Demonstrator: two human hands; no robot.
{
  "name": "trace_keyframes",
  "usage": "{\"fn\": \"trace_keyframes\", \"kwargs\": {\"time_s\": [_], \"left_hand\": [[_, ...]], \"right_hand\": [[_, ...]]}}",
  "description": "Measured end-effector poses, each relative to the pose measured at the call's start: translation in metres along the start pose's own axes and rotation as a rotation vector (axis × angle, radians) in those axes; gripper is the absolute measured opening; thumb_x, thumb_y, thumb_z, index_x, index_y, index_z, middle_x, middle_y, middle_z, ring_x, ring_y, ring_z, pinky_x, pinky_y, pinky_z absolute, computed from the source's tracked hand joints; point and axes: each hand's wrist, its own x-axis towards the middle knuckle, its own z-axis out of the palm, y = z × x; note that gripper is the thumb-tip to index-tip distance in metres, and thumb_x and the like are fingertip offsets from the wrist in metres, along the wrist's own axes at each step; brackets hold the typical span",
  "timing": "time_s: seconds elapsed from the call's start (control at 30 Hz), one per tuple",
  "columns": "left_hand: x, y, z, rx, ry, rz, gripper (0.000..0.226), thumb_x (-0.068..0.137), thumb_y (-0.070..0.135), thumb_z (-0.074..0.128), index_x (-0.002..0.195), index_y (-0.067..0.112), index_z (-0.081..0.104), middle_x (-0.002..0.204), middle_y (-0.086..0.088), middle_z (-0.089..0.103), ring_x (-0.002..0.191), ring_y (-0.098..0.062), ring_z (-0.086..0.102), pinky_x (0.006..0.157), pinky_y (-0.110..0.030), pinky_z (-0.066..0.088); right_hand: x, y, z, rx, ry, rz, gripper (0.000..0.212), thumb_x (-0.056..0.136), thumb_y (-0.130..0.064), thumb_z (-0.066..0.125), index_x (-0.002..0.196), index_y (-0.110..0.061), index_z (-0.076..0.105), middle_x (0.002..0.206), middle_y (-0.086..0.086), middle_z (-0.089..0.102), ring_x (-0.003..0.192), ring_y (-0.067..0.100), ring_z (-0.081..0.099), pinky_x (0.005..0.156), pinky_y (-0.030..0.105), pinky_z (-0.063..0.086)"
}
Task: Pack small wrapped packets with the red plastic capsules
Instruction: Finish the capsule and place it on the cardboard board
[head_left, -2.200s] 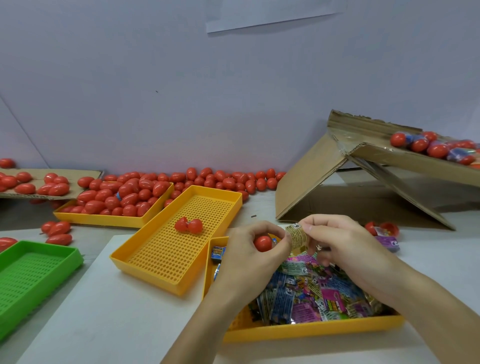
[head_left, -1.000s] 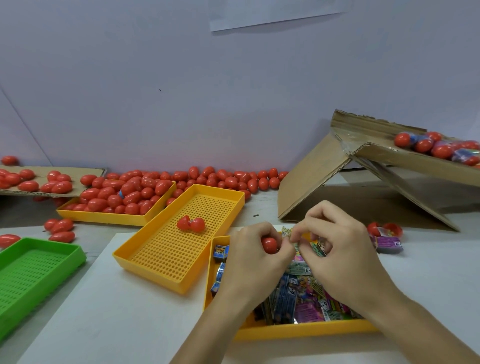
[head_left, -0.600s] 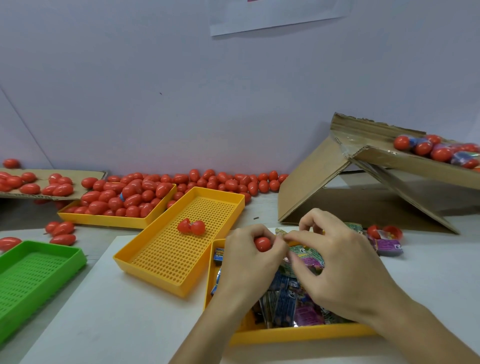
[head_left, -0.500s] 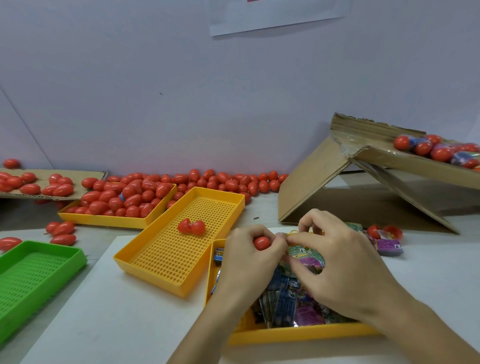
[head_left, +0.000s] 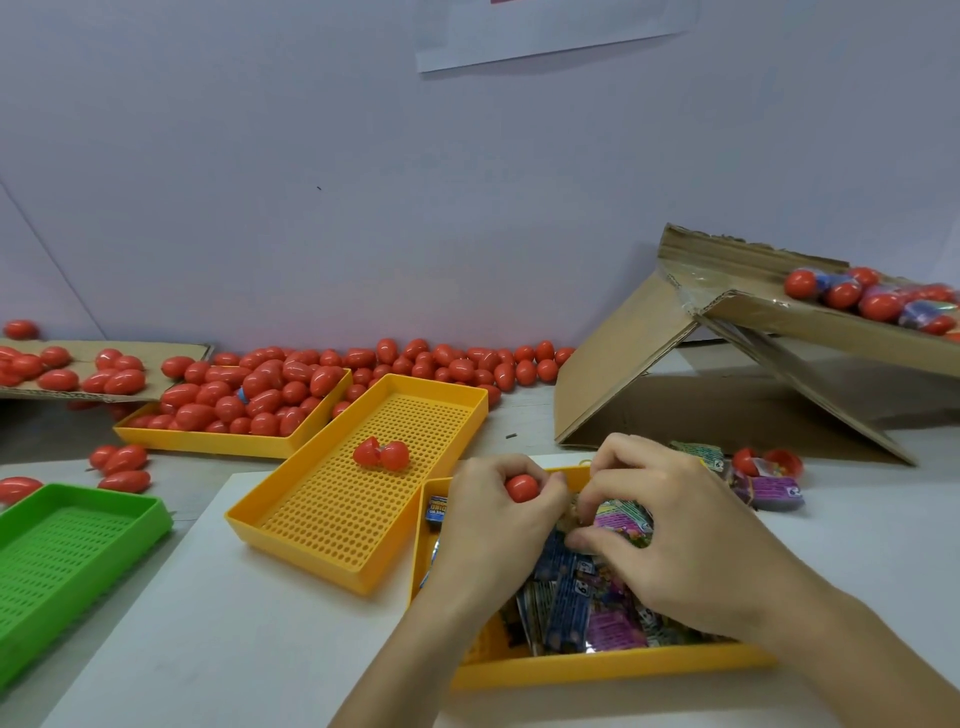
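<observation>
A: Smooth, glossy red plastic capsule (head_left: 521, 487) in the left hand (head_left: 493, 525); fingers and thumb curled round it, only its rounded end showing.

B: And it sits above the near yellow plastic tray (head_left: 597, 667); that tray is heaped with small crinkly foil-wrapped packets (head_left: 582, 608), blue, purple and pink.

A: Right hand (head_left: 691, 545) just beside the left, over the same heap; forefinger and thumb pinching a wrapped packet (head_left: 576, 512) hard against the capsule; whether it is going inside, I cannot tell.

B: To the left, a yellow perforated plastic tray (head_left: 332, 525), angled, holding one opened red hinged capsule (head_left: 381, 454) lying in two joined halves.

A: Behind that, a third yellow tray (head_left: 208, 441) piled with shut egg-shaped red capsules (head_left: 244, 395); more lie loose along the wall.

B: Green slotted plastic tray (head_left: 62, 566) at far left; folded brown corrugated cardboard (head_left: 623, 364) at right, its raised flap carrying capsules and packets.
</observation>
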Motion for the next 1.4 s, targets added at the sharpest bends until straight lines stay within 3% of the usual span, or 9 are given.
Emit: {"fn": "trace_keyframes", "kwargs": {"time_s": [0.1, 0.2, 0.3, 0.53, 0.7, 1.0, 1.4], "left_hand": [[0.0008, 0.0, -0.0026, -0.037, -0.001, -0.027, 0.03, 0.089, 0.022, 0.07, 0.06, 0.017, 0.067, 0.049, 0.011, 0.054, 0.049, -0.002, 0.05, 0.05, -0.015, 0.04], [0.0003, 0.002, -0.0044, -0.117, 0.011, -0.044, 0.034, 0.092, 0.031, 0.069, 0.064, 0.011, 0.066, 0.047, 0.01, 0.048, 0.048, -0.005, 0.046, 0.051, -0.021, 0.04], [0.0004, 0.0041, -0.005, -0.178, 0.035, -0.052, 0.034, 0.092, 0.031, 0.069, 0.067, 0.009, 0.067, 0.049, 0.01, 0.047, 0.05, -0.006, 0.045, 0.053, -0.025, 0.041], [-0.0042, 0.0093, -0.0038, -0.303, -0.066, -0.08, 0.02, 0.093, 0.022, 0.067, 0.08, 0.009, 0.076, 0.048, 0.017, 0.054, 0.048, 0.0, 0.054, 0.047, -0.015, 0.041], [-0.004, 0.0083, -0.003, -0.282, -0.056, -0.055, 0.012, 0.091, 0.022, 0.069, 0.086, 0.014, 0.077, 0.05, 0.019, 0.055, 0.052, -0.002, 0.054, 0.051, -0.014, 0.041], [-0.0042, 0.0064, -0.0029, -0.394, -0.052, -0.131, 0.012, 0.091, 0.025, 0.069, 0.088, 0.014, 0.075, 0.053, 0.012, 0.048, 0.046, -0.004, 0.046, 0.046, -0.022, 0.04], [-0.0023, 0.0013, -0.0024, -0.535, -0.028, -0.202, 0.023, 0.089, 0.027, 0.072, 0.091, 0.004, 0.072, 0.055, 0.002, 0.043, 0.043, -0.01, 0.039, 0.042, -0.024, 0.037]], "right_hand": [[0.0014, 0.0018, -0.0012, 0.063, 0.002, 0.016, 0.011, 0.083, -0.044, 0.065, 0.076, -0.037, 0.062, 0.088, -0.017, 0.054, 0.087, 0.008, 0.057, 0.068, 0.022, 0.047], [0.0031, 0.0043, -0.0038, 0.119, 0.086, 0.054, 0.015, 0.087, -0.032, 0.07, 0.074, -0.033, 0.062, 0.082, -0.012, 0.058, 0.082, 0.012, 0.057, 0.064, 0.015, 0.042], [0.0048, 0.0044, -0.0058, 0.19, 0.177, 0.13, 0.015, 0.085, -0.033, 0.068, 0.071, -0.029, 0.064, 0.076, -0.009, 0.061, 0.076, 0.015, 0.058, 0.059, 0.021, 0.044], [0.0074, 0.0023, -0.0075, 0.281, 0.266, 0.246, 0.012, 0.081, -0.04, 0.065, 0.075, -0.031, 0.069, 0.071, -0.016, 0.065, 0.074, 0.011, 0.061, 0.065, 0.033, 0.052], [0.0071, 0.002, -0.0071, 0.316, 0.238, 0.251, 0.005, 0.083, -0.034, 0.07, 0.079, -0.035, 0.072, 0.072, -0.009, 0.066, 0.073, 0.011, 0.063, 0.066, 0.032, 0.053], [0.0076, -0.0004, -0.0061, 0.394, 0.19, 0.219, 0.024, 0.088, -0.012, 0.072, 0.088, -0.036, 0.074, 0.071, -0.005, 0.062, 0.067, 0.013, 0.06, 0.061, 0.033, 0.052], [0.0073, -0.0036, -0.0054, 0.424, 0.158, 0.22, 0.022, 0.089, -0.015, 0.07, 0.101, -0.033, 0.073, 0.073, -0.005, 0.061, 0.073, 0.02, 0.061, 0.068, 0.035, 0.051]]}}
